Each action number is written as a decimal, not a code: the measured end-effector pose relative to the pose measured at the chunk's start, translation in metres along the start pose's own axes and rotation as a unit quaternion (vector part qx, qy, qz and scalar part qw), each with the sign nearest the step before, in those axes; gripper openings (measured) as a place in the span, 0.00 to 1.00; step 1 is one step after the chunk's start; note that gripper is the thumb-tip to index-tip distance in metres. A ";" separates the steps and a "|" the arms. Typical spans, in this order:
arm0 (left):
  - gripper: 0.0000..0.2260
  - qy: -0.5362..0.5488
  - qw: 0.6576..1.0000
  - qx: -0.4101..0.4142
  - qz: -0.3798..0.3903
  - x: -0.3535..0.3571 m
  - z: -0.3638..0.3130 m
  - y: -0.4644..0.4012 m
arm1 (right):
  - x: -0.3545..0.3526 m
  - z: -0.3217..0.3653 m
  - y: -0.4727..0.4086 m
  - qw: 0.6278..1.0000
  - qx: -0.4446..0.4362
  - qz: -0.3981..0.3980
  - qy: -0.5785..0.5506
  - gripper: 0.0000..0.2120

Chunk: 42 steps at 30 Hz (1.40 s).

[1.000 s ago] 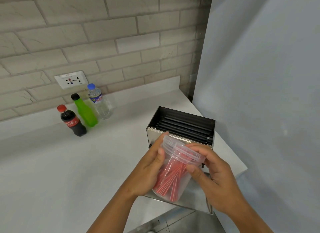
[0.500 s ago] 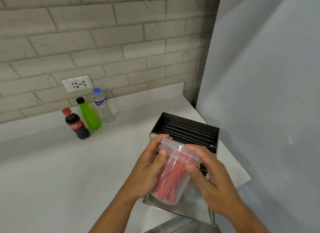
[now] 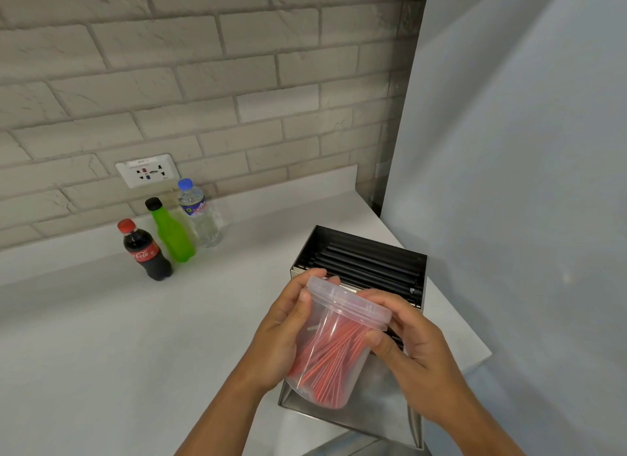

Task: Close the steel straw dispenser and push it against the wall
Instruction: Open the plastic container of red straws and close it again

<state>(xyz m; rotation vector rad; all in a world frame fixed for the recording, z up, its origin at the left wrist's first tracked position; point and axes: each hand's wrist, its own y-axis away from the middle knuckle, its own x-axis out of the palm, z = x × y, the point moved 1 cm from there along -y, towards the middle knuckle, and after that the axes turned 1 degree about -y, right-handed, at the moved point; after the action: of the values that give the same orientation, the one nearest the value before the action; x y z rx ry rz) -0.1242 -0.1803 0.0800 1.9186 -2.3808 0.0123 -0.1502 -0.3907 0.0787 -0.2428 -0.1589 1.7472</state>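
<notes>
The steel straw dispenser (image 3: 368,257) stands open on the white counter near its right edge, with black straws lying inside. Its steel lid (image 3: 380,408) lies folded down toward me over the counter's front edge. Above the lid I hold a clear plastic jar (image 3: 334,347) filled with red straws, its lid on. My left hand (image 3: 281,333) wraps the jar's left side. My right hand (image 3: 414,347) grips its right side at the rim. The dispenser's front is hidden behind jar and hands.
Three small bottles stand by the brick back wall: a cola bottle (image 3: 146,252), a green bottle (image 3: 171,233) and a water bottle (image 3: 200,214). A power socket (image 3: 147,170) sits on the wall above them. A grey side wall (image 3: 509,184) rises at the right.
The view has tilted slightly, so everything sits a little lower and to the right. Both hands still hold the jar over the dispenser's lid; the grip looks the same.
</notes>
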 end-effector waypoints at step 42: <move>0.28 0.125 0.980 -0.153 -0.037 -0.004 -0.008 0.006 | 0.008 0.009 -0.017 0.972 -0.119 -0.156 0.127 0.18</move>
<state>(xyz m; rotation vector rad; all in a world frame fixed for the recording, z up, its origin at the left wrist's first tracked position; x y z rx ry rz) -0.1284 -0.1743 0.0876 1.7459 -2.0158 -0.1062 -0.1373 -0.3789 0.0905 -0.5832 -0.2084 1.3694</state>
